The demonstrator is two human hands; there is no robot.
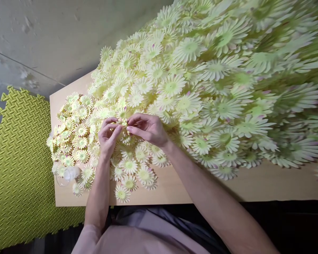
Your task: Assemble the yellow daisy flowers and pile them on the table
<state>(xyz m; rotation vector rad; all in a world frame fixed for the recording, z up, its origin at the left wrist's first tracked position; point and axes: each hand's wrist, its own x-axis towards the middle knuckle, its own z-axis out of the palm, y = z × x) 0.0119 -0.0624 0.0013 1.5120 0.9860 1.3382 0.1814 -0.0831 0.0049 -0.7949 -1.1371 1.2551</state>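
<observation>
My left hand [108, 135] and my right hand [148, 129] meet over the pile, fingertips pinched on a small pale yellow artificial flower [124, 123]. Its petals are mostly covered by my fingers. Around and beneath both hands spread many loose cream-yellow flower heads [171, 86] with green centres and some purple petal tips. Left of my left hand lies a cluster of smaller, thicker-looking flowers [81, 130]. Just below my hands, several flowers [129, 165] lie near the table's front edge.
A heap of flowers [222, 70] covers most of the wooden table [172, 187]. A clear container [71, 173] stands at the front left. Yellow-green foam mats [21, 158] lie beyond the left edge. A grey wall [55, 31] rises behind.
</observation>
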